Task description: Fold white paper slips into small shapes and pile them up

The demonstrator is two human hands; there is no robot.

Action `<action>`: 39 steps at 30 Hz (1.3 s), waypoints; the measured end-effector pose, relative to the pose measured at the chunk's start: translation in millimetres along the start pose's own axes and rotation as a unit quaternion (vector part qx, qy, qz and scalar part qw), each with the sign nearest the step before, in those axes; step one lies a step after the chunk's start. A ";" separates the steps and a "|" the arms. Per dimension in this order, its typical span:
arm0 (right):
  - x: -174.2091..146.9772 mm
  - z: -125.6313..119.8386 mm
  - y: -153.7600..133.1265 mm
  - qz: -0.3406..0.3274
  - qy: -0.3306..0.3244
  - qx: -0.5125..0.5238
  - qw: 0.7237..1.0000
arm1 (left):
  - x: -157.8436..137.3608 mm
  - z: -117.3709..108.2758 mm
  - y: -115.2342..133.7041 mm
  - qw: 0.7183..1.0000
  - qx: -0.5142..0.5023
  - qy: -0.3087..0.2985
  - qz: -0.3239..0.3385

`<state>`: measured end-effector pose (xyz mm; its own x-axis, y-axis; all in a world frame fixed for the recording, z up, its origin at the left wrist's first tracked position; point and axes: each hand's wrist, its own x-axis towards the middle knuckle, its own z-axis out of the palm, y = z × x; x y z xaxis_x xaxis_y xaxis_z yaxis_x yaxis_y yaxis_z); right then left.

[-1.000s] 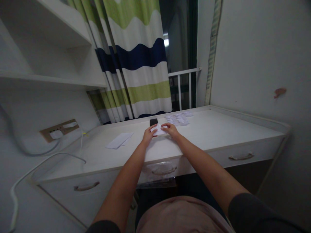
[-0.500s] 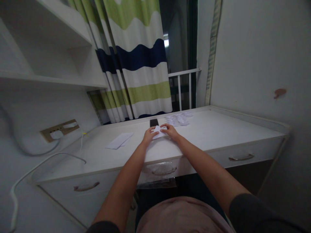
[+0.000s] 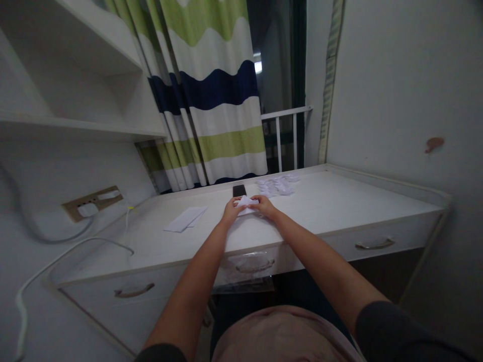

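Observation:
A partly folded sheet of white paper (image 3: 247, 202) is held between both hands over the middle of the white desk (image 3: 320, 201). My left hand (image 3: 230, 211) pinches its left side, thumb toward the centre. On the right side, my right hand (image 3: 263, 205) grips the paper with thumb and bent fingers. The paper's upper edge rises to a low point between the hands. Just behind it lies a dark flat object (image 3: 239, 190), perhaps a phone. Flat white paper sheets (image 3: 186, 219) rest to the left, and several folded white paper pieces (image 3: 277, 186) lie in rows behind my right hand.
A striped curtain (image 3: 226, 120) and a white railing (image 3: 286, 114) stand behind the desk. On the left wall are a power socket (image 3: 90, 203) with plugs and a white cable (image 3: 71, 255). Drawers with metal handles (image 3: 375, 245) line the desk front.
My right hand has shifted slightly downward on the paper, and its fingers have moved to the right. The paper's peak looks lower and broader. My left hand has hardly moved.

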<state>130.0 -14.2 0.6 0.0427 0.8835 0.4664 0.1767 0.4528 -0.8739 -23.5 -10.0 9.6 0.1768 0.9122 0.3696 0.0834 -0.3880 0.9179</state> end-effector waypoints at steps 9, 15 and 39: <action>1.8 0.5 1.0 0.072 0.001 0.101 0.992 | 6.4 -4.8 -4.7 0.999 0.004 0.037 0.011; 1.8 -1.0 -1.5 0.083 -0.002 0.156 0.984 | 8.4 -5.2 -6.7 0.997 -0.056 0.039 -0.027; 5.3 -3.3 -2.8 0.101 0.054 0.244 0.963 | 8.8 -6.0 0.9 0.968 -0.228 0.042 -0.093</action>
<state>133.0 -11.2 5.9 0.1346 0.9538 0.2687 -0.3280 0.2988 -0.8962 -27.7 -1.5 14.5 0.1192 0.9754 0.1852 -0.3390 -0.1353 0.9310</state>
